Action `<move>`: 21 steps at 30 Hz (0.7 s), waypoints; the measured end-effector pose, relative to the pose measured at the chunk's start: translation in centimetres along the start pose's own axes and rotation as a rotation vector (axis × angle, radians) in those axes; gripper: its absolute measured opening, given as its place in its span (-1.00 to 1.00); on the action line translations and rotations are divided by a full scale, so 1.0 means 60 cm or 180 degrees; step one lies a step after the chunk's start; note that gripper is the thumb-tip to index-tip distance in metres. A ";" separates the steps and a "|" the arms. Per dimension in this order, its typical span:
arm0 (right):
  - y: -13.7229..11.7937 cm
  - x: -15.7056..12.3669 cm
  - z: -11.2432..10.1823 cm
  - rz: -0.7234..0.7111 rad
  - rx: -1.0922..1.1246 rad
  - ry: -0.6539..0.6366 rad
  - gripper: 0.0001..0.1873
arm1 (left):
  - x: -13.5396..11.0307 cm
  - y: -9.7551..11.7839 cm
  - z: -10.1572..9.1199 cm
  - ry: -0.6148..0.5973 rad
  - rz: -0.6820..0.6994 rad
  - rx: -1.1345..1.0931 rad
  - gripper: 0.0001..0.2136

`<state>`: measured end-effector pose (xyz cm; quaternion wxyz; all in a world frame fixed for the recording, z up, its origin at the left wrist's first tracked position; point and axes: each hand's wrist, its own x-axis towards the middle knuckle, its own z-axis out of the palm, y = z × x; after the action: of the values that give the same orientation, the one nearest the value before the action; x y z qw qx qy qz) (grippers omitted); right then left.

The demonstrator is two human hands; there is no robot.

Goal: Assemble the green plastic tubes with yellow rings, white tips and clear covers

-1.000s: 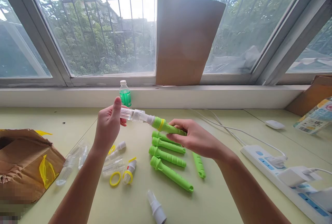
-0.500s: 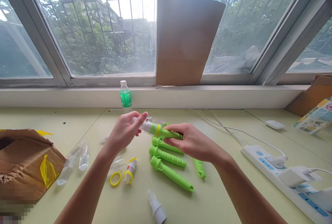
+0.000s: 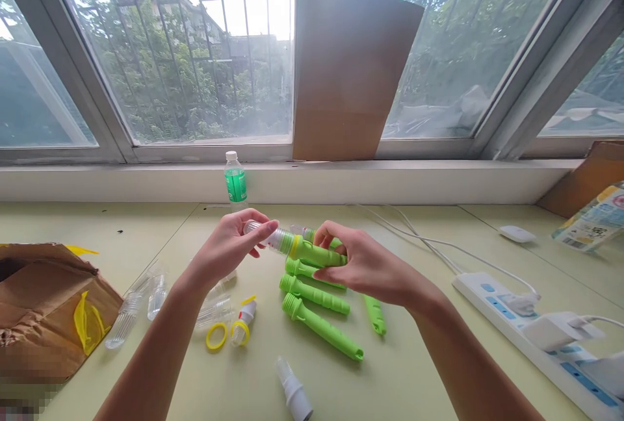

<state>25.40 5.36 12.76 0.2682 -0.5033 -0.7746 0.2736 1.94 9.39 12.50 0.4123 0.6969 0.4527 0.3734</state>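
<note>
A clear ribbed tube (image 3: pixel 273 237) is joined at a yellow ring to a green plastic handle (image 3: pixel 319 254), tilted slightly down to the right. My left hand (image 3: pixel 238 239) wraps its fingers and thumb around the tube. Around the green handle curve the thumb and fingers of my right hand (image 3: pixel 353 255), with a loose arch in the fingers. Below lie several loose green handles, among them a threaded one (image 3: pixel 322 327). A white-and-clear piece with a yellow ring (image 3: pixel 242 323) rests beside a loose yellow ring (image 3: pixel 216 337). Another tube-and-handle piece (image 3: pixel 308 232) is partly hidden behind the held one.
Clear tubes (image 3: pixel 127 317) lie by a cardboard box (image 3: pixel 49 304) at left. A white-and-clear piece (image 3: pixel 295 392) is near the front. A green-labelled bottle (image 3: pixel 236 180) stands at the back. At right are a power strip (image 3: pixel 507 320) with cables and a white mouse (image 3: pixel 517 234).
My right hand's fingers have lifted and arched around the green handle, shifting their hold slightly. My left hand stays on the clear tube nearly in place.
</note>
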 end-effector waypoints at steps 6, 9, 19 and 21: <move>-0.006 0.001 -0.007 -0.0072 -0.0110 0.0021 -0.86 | -0.002 0.003 -0.003 -0.0046 0.0127 0.0009 -0.68; -0.009 0.001 -0.011 -0.0061 -0.0136 -0.0101 -0.71 | -0.003 0.005 -0.003 -0.0034 0.0174 -0.0032 -0.69; 0.001 -0.004 -0.013 0.0007 -0.0029 0.0099 -0.80 | -0.004 0.004 -0.005 -0.0156 0.0170 -0.0090 -0.71; 0.000 -0.003 -0.015 0.0005 -0.0085 0.0077 -0.84 | -0.004 0.004 -0.005 -0.0196 0.0201 -0.0102 -0.71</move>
<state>26.07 5.30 13.36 0.2706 -0.5107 -0.7745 0.2573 1.69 9.15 12.80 0.4252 0.7152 0.4116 0.3718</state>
